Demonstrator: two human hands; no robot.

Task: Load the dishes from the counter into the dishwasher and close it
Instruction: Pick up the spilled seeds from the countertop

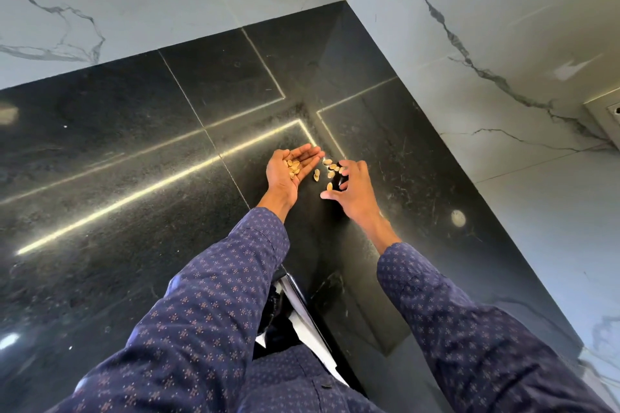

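Observation:
My left hand [283, 178] lies palm up over the black stone counter [134, 178], fingers nearly straight, cupping several tan nut shells [293, 167]. More of these loose shells [330, 167] lie on the counter just right of that palm. My right hand [355, 193] hovers over them with fingers spread and bent, fingertips at the shells, and I see nothing gripped in it. No dish and no dishwasher can be made out in this view.
White marble walls [503, 77] close the counter in at the back and right, forming a corner. A wall socket plate [609, 111] sits at the right edge. Below the counter's front edge, between my sleeves, something white and dark [302, 318] shows.

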